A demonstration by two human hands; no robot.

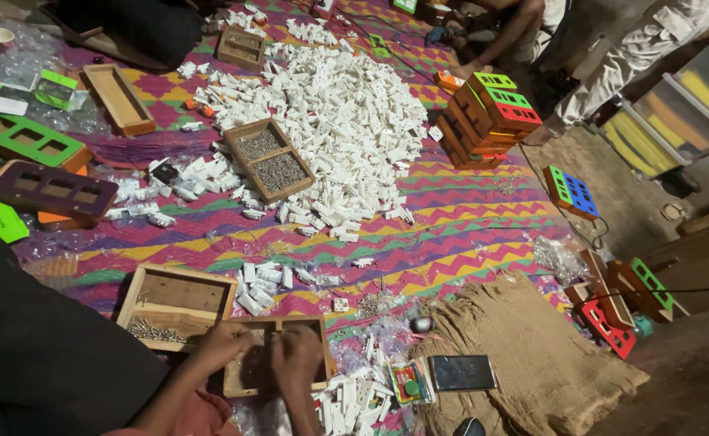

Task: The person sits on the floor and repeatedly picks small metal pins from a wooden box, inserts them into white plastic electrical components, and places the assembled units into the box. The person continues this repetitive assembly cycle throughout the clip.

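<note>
The one camera sits on my head, tilted steeply down and forward. My hands (261,351) sit close at six o'clock; the patterned mat (467,218) stretches away toward twelve.

A dark, flat, rectangular phone (462,372) lies screen-up on the left edge of the burlap sack (532,355) (its screen is dark). Just left of the phone lies a small packet (408,382), printed red, yellow and green. Far beyond the sack, at the upper left, crumpled clear plastic bags (23,60) lie around green-and-white cards (56,87).
</note>
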